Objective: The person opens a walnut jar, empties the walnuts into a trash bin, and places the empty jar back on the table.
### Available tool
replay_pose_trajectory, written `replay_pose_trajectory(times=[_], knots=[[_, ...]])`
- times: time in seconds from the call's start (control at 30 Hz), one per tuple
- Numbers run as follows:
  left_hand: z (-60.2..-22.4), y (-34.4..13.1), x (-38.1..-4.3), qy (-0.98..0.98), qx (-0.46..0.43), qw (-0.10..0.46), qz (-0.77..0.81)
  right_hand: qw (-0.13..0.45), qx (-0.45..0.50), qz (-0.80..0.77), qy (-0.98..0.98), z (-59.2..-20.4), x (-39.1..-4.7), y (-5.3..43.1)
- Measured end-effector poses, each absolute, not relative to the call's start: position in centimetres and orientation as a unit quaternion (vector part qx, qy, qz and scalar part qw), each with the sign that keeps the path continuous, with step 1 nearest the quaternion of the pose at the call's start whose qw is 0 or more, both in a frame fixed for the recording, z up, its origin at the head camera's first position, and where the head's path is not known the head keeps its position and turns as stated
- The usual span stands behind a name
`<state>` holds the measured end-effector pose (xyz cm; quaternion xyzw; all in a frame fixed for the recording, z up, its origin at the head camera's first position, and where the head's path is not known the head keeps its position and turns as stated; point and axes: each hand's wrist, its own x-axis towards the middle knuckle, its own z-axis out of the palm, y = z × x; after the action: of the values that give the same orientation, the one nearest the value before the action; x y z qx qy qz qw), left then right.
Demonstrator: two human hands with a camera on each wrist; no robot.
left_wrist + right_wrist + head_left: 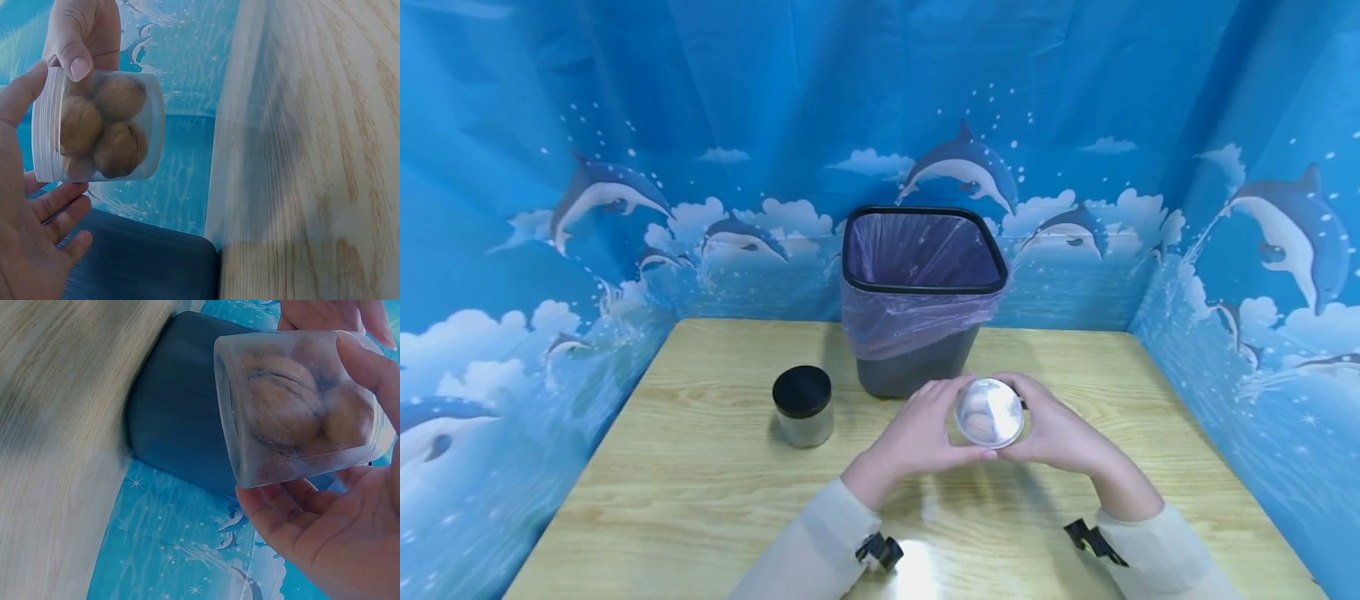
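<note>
Below right of frame centre — left hand (921, 433) and right hand (1062, 429) curled round the jar (988, 414) of walnuts (120, 149).
I'd keep pressure even — jar level.

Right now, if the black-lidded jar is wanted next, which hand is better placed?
Probably the left hand: the black-lidded jar stands to its left, farther from the right hand. Both hands hold the clear jar, so the right would have to support it alone.

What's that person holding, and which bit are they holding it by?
A clear jar with round brown things inside. The left hand and right hand hold it around its sides.
</note>
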<state>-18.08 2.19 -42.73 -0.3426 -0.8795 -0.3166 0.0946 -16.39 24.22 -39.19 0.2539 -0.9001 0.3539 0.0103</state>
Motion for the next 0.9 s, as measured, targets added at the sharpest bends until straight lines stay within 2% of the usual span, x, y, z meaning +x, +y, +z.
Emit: replay_pose_trajectory(times=[0.9], knots=[[-42.6, 1.6, -18.4, -0.877, -0.311, 0.16, -0.329, 0.009, 0.26, 0.373, -0.891, -38.8, -16.4, 23.2]])
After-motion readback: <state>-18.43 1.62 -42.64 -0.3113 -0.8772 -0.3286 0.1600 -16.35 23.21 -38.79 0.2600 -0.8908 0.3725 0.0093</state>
